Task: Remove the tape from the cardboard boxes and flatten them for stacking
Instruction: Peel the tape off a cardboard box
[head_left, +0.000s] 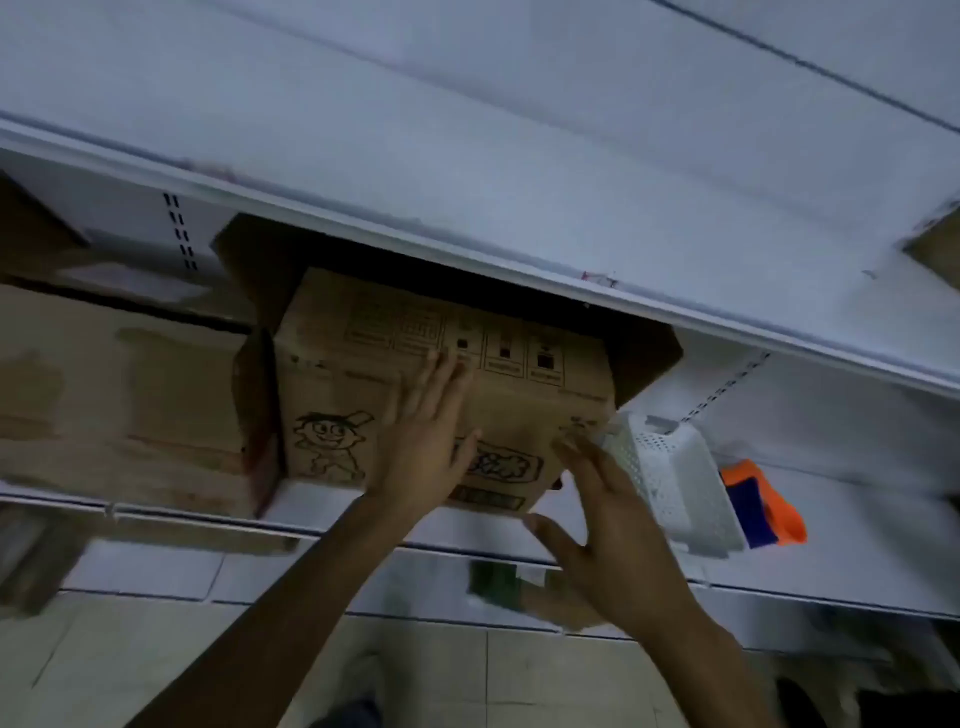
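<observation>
A brown cardboard box (343, 395) with a printed cartoon figure sits on a white shelf (311, 499), its flaps spread open at the back and left. My left hand (421, 441) lies flat on the box's front face, fingers spread. At the box's lower right corner is my right hand (608, 525), fingers apart, fingertips by the corner; I cannot tell if it touches. Neither hand holds anything. A larger cardboard box (119, 395) stands to the left on the same shelf. No tape is visible.
A white perforated plastic basket (670, 478) lies just right of the box, with an orange and blue object (763, 504) beyond it. Another white shelf (519, 197) overhangs closely above. A lower shelf holds a dark green item (493, 577). Tiled floor lies below.
</observation>
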